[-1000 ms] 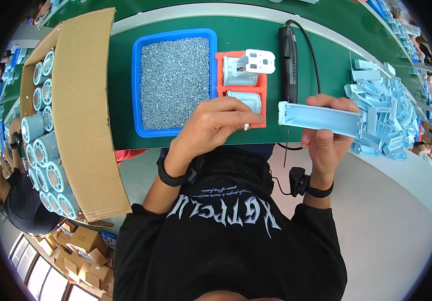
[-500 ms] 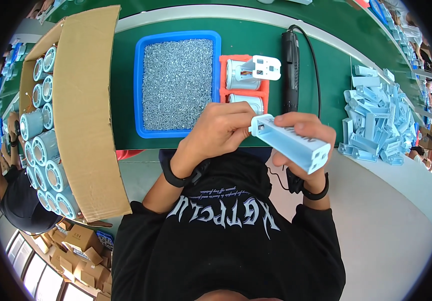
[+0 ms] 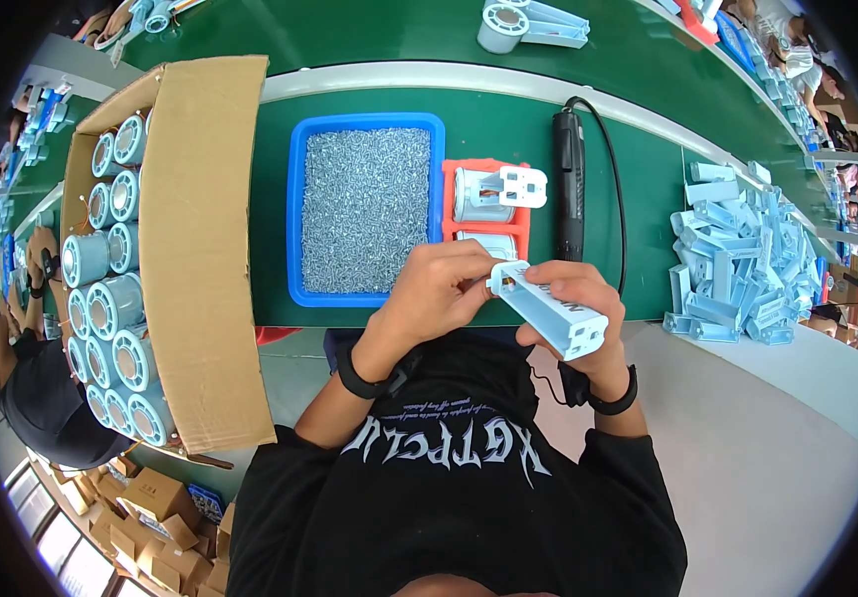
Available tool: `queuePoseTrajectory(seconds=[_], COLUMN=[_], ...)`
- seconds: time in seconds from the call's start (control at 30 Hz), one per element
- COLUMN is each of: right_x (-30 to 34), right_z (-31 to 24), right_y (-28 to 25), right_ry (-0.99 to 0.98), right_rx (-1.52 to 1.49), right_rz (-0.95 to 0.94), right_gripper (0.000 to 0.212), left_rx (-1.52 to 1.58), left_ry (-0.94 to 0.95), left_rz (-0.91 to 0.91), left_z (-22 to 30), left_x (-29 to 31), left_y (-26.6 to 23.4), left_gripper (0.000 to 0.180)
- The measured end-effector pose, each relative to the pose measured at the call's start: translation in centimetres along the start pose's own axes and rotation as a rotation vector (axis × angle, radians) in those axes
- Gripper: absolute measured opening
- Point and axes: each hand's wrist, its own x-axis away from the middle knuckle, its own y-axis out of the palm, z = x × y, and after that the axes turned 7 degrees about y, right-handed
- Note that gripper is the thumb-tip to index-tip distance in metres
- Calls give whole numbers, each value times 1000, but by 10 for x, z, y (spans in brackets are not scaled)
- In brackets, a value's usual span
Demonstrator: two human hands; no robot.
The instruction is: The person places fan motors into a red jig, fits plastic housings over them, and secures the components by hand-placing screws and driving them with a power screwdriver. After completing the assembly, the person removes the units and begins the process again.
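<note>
Pale-blue housing [image 3: 546, 311]: clasped in the right hand [image 3: 603, 298] over the green surface's [image 3: 498, 119] near edge. Left hand [image 3: 432, 294]: grip pressed together at the housing's far-left end, contents hidden. Beyond: red holder [image 3: 522, 227], black power driver [image 3: 570, 179]; blue tray [image 3: 296, 219] left, loose housings [image 3: 722, 274] right.

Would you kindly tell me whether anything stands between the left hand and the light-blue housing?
Nothing visible does: the left hand is right at the rounded end of the light-blue housing, which the right hand holds. Whether something small sits inside the left hand's pinch is hidden.
</note>
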Motion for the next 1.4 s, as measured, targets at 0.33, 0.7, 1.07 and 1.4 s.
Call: queuePoseTrajectory(seconds=[0.33,0.7,1.07,1.4], right_x=[1,-15,-45,-46], right_z=[4,0,-6,-20], right_y=[5,18,8,16], right_ry=[43,296,245,313], right_rx=[-198,235,437,528], right_rz=[129,-85,-282,-338], right_gripper=[59,39,37,32], left_rx=[-15,-376,-399,-275], left_ry=[70,-36,18,14], left_rz=[-138,18,-32,-7], left_z=[-1,9,-10,-14], left_x=[-6,8,0,1], left_y=[-8,-7,-18,-15], left_gripper=[21,59,52,49])
